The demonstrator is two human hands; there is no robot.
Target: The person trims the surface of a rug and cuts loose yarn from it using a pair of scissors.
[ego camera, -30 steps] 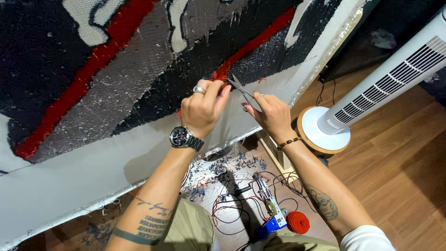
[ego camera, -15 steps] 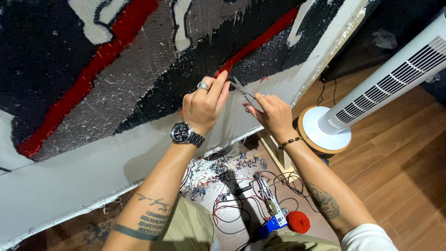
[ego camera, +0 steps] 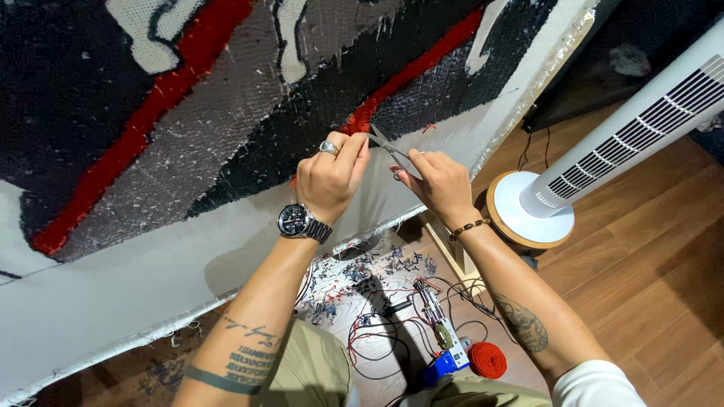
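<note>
Pinching at the red tufted yarn strip (ego camera: 392, 90) near the middle top of the frame, the left hand (ego camera: 329, 181) has its fingers (ego camera: 353, 151) drawn narrow against the stretched black, grey and red tufted rug cloth (ego camera: 151, 151), thumb and forefinger closed on a tuft or thread too small to make out. The right hand (ego camera: 441, 185) is wrapped around a pair of small silver metal scissors (ego camera: 392, 147), blades slightly parted and pointing up-left at the spot beside the left fingertips. The yarn looks soft and light, likely to fray — best taken close to the backing between two fingertips; the scissors are stiff and sharp, gripped by the handles. The cloth itself is taut on its frame and should give little.

Lower centre, yarn clippings (ego camera: 362, 279) litter the floor beside a blue tufting tool (ego camera: 441, 354) and a red yarn spool (ego camera: 488, 359); a white tower fan (ego camera: 603, 166) stands at the right.

Compared with a second ago, both hands have kept to the same spot — the view has only shifted slightly.
</note>
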